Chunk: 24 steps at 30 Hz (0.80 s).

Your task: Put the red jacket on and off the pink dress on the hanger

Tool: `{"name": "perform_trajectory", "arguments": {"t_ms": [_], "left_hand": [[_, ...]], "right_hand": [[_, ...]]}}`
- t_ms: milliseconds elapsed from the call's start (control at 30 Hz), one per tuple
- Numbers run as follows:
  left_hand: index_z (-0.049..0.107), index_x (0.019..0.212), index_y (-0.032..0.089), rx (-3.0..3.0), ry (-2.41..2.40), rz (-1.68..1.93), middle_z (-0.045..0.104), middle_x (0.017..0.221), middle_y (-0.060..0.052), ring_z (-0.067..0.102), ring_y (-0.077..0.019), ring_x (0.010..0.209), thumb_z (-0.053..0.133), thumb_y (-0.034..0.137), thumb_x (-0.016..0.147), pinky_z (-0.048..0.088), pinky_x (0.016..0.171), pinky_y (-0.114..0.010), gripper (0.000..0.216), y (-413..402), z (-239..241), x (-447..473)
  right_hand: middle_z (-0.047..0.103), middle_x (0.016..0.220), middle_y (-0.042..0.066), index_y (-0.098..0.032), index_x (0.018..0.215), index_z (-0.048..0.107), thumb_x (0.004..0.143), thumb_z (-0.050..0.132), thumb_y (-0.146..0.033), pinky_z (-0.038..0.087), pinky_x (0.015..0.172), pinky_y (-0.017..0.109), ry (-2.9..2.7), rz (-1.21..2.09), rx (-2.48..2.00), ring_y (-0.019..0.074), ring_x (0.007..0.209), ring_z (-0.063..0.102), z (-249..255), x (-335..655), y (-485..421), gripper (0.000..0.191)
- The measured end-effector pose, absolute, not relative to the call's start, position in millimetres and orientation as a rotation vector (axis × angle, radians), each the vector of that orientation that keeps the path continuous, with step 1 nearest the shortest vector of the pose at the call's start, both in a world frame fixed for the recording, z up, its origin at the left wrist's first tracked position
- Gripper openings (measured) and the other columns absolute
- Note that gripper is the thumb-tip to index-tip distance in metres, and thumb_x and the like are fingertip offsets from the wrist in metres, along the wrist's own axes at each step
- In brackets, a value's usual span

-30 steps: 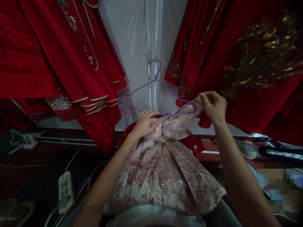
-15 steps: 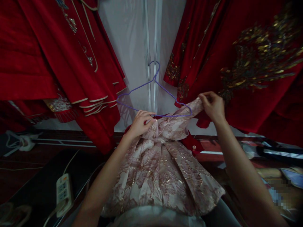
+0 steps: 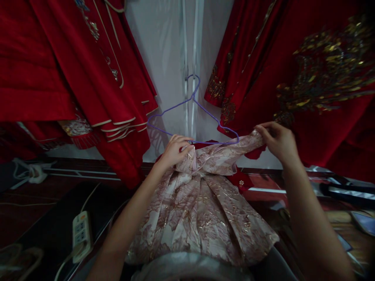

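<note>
A pink brocade dress [image 3: 199,210] with gold leaf pattern lies spread in front of me, its skirt toward my body. A purple wire hanger [image 3: 191,107] stands at its top, the right end inside the dress's shoulder. My left hand [image 3: 175,150] is closed on the bodice top together with the hanger's bottom bar. My right hand [image 3: 278,141] pinches the dress's right shoulder and stretches it out to the right, past the hanger's end.
Red embroidered garments [image 3: 73,74] hang on the left and garments with gold embroidery [image 3: 307,78] on the right, with a white wall [image 3: 170,50] between. A white power strip [image 3: 80,236] lies at lower left. A red garment [image 3: 243,181] lies under the dress.
My right hand has moved right and slightly down, pulling the dress's shoulder out flatter along the hanger. My left hand keeps its grip at the bodice.
</note>
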<state>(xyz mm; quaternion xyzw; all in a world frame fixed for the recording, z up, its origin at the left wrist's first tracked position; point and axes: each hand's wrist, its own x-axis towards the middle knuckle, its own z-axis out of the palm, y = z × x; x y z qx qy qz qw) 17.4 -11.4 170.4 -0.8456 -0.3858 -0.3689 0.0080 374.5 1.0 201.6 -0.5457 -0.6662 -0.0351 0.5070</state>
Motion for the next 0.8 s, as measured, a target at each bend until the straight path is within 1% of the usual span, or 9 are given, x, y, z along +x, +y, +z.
{"name": "perform_trajectory", "arguments": {"t_ms": [167,267,367,467,633,800], "left_hand": [[0.070,0.084,0.025,-2.639,-1.221,-1.129,0.065,0.116,0.000,0.055,-0.0179,0.103,0.048,0.037,0.089,0.034,0.097,-0.042,0.025,-12,171,17],[0.070,0.086,0.025,-2.632,-1.221,-1.110,0.065,0.116,0.000,0.055,-0.0179,0.103,0.048,0.036,0.089,0.034,0.097,-0.041,0.025,-11,169,19],[0.070,0.086,0.025,-2.626,-1.235,-1.097,0.066,0.115,0.000,0.055,-0.0180,0.104,0.048,0.035,0.089,0.034,0.098,-0.042,0.024,-8,168,23],[0.070,0.086,0.026,-2.672,-1.238,-1.113,0.066,0.114,0.001,0.056,-0.0168,0.102,0.049,0.036,0.089,0.035,0.097,-0.041,0.023,-4,168,25],[0.069,0.085,0.026,-2.717,-1.224,-1.090,0.066,0.116,0.002,0.056,-0.0171,0.103,0.051,0.038,0.088,0.034,0.097,-0.041,0.022,-6,172,28],[0.069,0.084,0.027,-2.697,-1.234,-1.113,0.066,0.116,0.003,0.056,-0.0172,0.103,0.050,0.038,0.088,0.033,0.097,-0.043,0.022,-12,174,29]], "right_hand": [[0.069,0.078,0.005,-0.023,0.090,0.067,0.082,0.058,-0.046,0.043,0.058,0.027,-1.587,-0.092,-1.331,0.0193,0.069,0.063,200,377,-6,0.026],[0.070,0.081,0.006,-0.023,0.091,0.067,0.083,0.057,-0.045,0.044,0.061,0.029,-1.577,-0.141,-1.312,0.0208,0.071,0.064,206,371,-9,0.025],[0.071,0.084,0.006,-0.023,0.091,0.068,0.085,0.056,-0.041,0.045,0.064,0.028,-1.627,-0.203,-1.276,0.0199,0.075,0.065,218,356,-10,0.023],[0.070,0.084,0.004,-0.022,0.091,0.068,0.086,0.055,-0.041,0.044,0.064,0.027,-1.702,-0.228,-1.230,0.0187,0.073,0.064,230,340,-8,0.023],[0.069,0.078,0.006,-0.022,0.088,0.068,0.084,0.056,-0.040,0.044,0.063,0.031,-1.745,-0.245,-1.252,0.0210,0.068,0.063,241,328,17,0.022],[0.069,0.077,0.007,-0.021,0.086,0.067,0.083,0.056,-0.037,0.043,0.063,0.032,-1.669,-0.272,-1.299,0.0218,0.067,0.061,234,340,45,0.019]]}}
